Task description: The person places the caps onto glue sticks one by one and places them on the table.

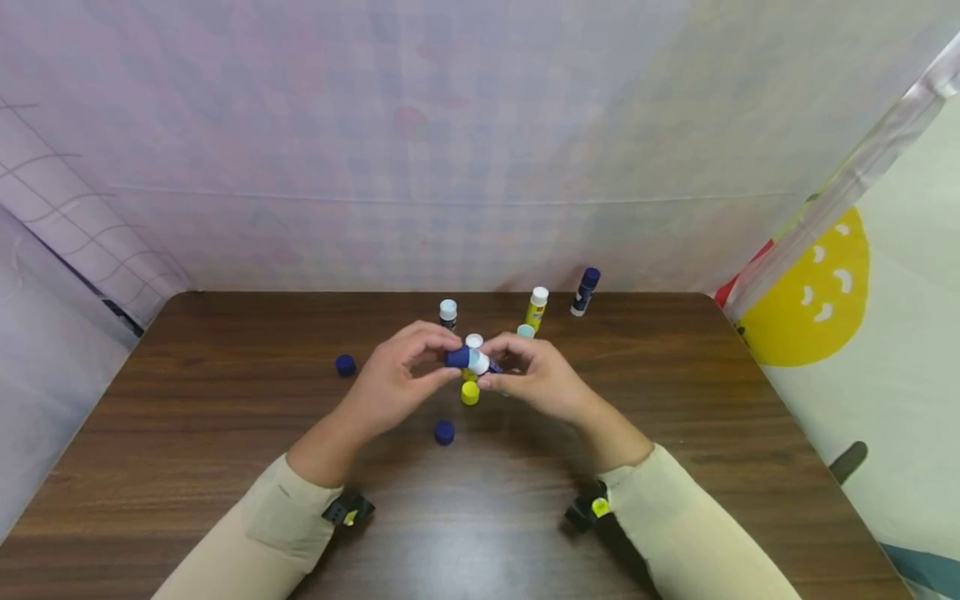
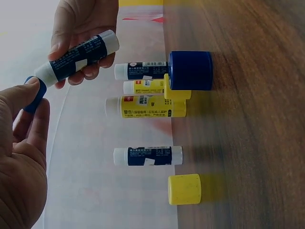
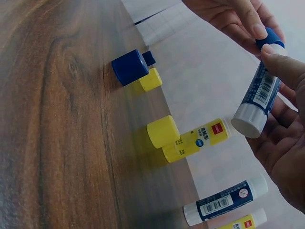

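Observation:
Both hands meet over the middle of the table around one navy-and-white glue stick (image 2: 78,58). My left hand (image 1: 393,371) pinches its blue cap (image 3: 270,37) between thumb and fingers. The cap sits at the stick's end; how far it is pushed on cannot be told. Gripping the navy barrel is my right hand (image 1: 546,379), thumb on one side and fingers on the other. The stick is held tilted above the table. Below the hands, a yellow cap (image 1: 469,393) stands on the wood, and a blue cap (image 1: 444,432) is nearer the front.
Several uncapped glue sticks stand upright behind the hands, including a navy one (image 1: 447,313) and a yellow one (image 1: 537,308). A blue-capped stick (image 1: 586,292) stands at the back right. Another blue cap (image 1: 345,365) lies left on the brown table (image 1: 225,400). A curtain (image 1: 450,167) hangs behind.

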Demonstrator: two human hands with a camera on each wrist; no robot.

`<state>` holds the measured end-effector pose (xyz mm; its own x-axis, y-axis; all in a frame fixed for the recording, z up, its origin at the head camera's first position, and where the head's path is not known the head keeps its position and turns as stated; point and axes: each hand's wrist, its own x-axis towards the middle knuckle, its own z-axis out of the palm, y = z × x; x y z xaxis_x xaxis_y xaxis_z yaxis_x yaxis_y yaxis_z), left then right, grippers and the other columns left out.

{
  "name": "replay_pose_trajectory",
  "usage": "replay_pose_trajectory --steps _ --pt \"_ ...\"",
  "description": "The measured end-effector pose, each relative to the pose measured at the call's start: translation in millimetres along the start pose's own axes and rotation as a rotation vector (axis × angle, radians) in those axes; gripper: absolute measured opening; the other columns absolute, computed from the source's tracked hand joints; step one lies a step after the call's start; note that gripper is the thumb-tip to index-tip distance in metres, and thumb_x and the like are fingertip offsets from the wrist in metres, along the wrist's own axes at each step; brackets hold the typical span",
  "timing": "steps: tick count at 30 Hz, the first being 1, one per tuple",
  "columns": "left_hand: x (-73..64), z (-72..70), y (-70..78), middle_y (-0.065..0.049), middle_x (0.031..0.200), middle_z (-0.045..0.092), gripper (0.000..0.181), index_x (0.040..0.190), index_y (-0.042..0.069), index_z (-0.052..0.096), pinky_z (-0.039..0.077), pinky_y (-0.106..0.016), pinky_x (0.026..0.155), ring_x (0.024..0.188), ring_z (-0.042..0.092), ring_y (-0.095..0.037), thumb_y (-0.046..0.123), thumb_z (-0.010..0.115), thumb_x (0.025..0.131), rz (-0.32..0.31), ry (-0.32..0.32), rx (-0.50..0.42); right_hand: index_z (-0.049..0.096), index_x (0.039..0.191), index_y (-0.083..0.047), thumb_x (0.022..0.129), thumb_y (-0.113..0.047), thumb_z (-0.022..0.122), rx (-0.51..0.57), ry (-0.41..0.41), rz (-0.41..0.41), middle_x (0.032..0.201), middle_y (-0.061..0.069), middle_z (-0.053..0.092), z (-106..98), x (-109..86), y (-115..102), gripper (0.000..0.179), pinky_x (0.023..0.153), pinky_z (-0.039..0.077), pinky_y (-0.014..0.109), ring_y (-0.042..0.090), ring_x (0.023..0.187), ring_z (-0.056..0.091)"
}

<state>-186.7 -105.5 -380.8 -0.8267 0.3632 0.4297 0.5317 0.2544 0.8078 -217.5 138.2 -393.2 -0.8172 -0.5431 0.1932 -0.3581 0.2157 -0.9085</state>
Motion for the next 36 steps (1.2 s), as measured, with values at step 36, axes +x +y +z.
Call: replay_pose_trajectory --steps 36 --pt "-3.1 1.1 -3.8 -0.010 0.127 0.067 0.032 0.127 0.001 0.070 0.059 -0.032 0.100 0.119 0.067 -0.024 0.006 0.075 0.095 0.006 -0.053 0.014 0.074 0.120 -0.011 0.088 -0.014 0.084 -0.290 0.058 -0.163 0.111 0.002 0.072 -2.4 -1.0 -5.7 0.034 0.086 0.058 0.028 0.015 0.099 0.067"
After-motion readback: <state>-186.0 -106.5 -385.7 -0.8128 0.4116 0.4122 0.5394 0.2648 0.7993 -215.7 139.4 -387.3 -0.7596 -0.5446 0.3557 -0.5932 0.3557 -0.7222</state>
